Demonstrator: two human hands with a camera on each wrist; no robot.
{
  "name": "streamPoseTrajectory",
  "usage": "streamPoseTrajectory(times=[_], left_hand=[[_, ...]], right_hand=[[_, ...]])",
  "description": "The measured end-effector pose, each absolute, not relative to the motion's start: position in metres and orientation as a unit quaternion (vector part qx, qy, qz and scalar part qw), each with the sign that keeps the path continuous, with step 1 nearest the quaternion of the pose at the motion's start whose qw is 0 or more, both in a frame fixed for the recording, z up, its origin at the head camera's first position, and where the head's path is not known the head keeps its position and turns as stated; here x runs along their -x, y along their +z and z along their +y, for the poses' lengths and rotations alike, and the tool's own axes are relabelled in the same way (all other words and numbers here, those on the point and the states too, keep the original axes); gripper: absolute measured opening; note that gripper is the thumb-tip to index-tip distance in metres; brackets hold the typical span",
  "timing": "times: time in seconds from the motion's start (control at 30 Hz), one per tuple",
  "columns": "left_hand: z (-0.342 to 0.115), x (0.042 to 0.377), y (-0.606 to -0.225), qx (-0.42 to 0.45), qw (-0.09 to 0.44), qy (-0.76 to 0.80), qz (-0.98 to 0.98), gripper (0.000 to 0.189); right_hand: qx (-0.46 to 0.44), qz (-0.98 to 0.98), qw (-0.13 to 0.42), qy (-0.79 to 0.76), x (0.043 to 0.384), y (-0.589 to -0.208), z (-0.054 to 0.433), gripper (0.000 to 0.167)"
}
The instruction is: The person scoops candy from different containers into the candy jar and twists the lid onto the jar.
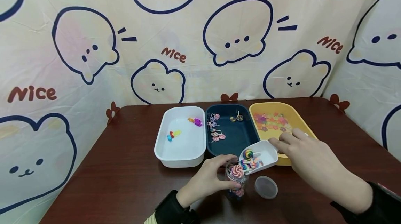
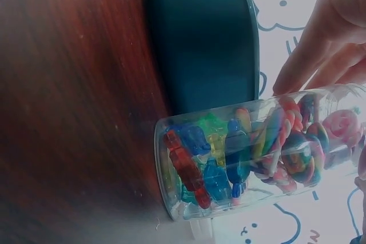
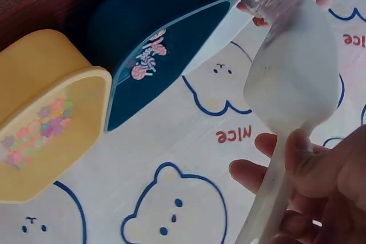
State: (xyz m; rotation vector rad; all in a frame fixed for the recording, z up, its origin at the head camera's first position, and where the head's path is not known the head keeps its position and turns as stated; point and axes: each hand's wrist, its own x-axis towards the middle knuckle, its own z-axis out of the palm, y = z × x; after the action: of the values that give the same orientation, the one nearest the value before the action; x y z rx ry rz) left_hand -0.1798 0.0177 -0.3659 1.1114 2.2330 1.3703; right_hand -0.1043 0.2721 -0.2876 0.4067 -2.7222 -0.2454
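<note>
My left hand (image 1: 209, 178) grips a clear jar (image 2: 251, 147) near its mouth, thumb on one side and fingers on the other. Small translucent candy-shaped pieces fill the jar's bottom in the left wrist view, and swirled lollipops lie above them. In my right hand (image 1: 308, 156) is a white scoop (image 3: 297, 67), pinched by its handle between thumb and fingers. The scoop's lip meets the jar's mouth, with several swirl lollipops (image 1: 249, 162) gathered toward that lip. A pink swirl lollipop (image 1: 237, 171) sits at the jar's opening.
A round translucent lid (image 1: 266, 187) lies right of the jar. Behind stand a white bin (image 1: 180, 163) with a few candy-shaped pieces, a dark blue bin (image 1: 233, 140) with lollipops, and a yellow bin (image 1: 299, 119) with flower-shaped pieces. A patterned cloth (image 1: 194, 36) hangs behind the table.
</note>
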Motion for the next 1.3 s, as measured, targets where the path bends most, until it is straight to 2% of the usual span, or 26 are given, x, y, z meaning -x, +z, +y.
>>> streamPoseTrajectory(times=[0.2, 0.3, 0.4, 0.57, 0.63, 0.9, 1.13, 1.2, 1.3], left_hand=[[0.018, 0.18, -0.367, -0.391, 0.136, 0.465, 0.782, 0.06], [0.018, 0.179, -0.367, -0.389, 0.136, 0.46, 0.786, 0.061], [0.018, 0.179, -0.366, -0.388, 0.137, 0.458, 0.788, 0.06], [0.017, 0.18, -0.367, -0.392, 0.129, 0.455, 0.789, 0.063], [0.018, 0.18, -0.367, -0.395, 0.127, 0.456, 0.787, 0.065], [0.017, 0.179, -0.366, -0.386, 0.134, 0.454, 0.791, 0.065], [0.018, 0.18, -0.367, -0.392, 0.128, 0.454, 0.79, 0.06], [0.018, 0.18, -0.367, -0.393, 0.128, 0.453, 0.79, 0.06], [0.018, 0.18, -0.367, -0.388, 0.132, 0.451, 0.793, 0.061]], right_hand=[[-0.095, -0.987, 0.125, -0.033, 0.111, -0.29, 0.284, 0.037], [-0.083, -0.99, 0.112, -0.017, 0.112, -0.291, 0.288, 0.034], [-0.098, -0.986, 0.135, -0.015, 0.11, -0.292, 0.285, 0.036], [-0.17, -0.957, 0.223, -0.069, 0.106, -0.29, 0.273, 0.048], [-0.18, -0.951, 0.238, -0.085, 0.106, -0.287, 0.272, 0.05], [-0.151, -0.967, 0.196, -0.059, 0.109, -0.287, 0.278, 0.048], [-0.094, -0.987, 0.128, 0.01, 0.114, -0.293, 0.29, 0.034], [-0.087, -0.988, 0.128, 0.019, 0.113, -0.293, 0.288, 0.033], [-0.108, -0.981, 0.16, 0.002, 0.111, -0.293, 0.281, 0.036]])
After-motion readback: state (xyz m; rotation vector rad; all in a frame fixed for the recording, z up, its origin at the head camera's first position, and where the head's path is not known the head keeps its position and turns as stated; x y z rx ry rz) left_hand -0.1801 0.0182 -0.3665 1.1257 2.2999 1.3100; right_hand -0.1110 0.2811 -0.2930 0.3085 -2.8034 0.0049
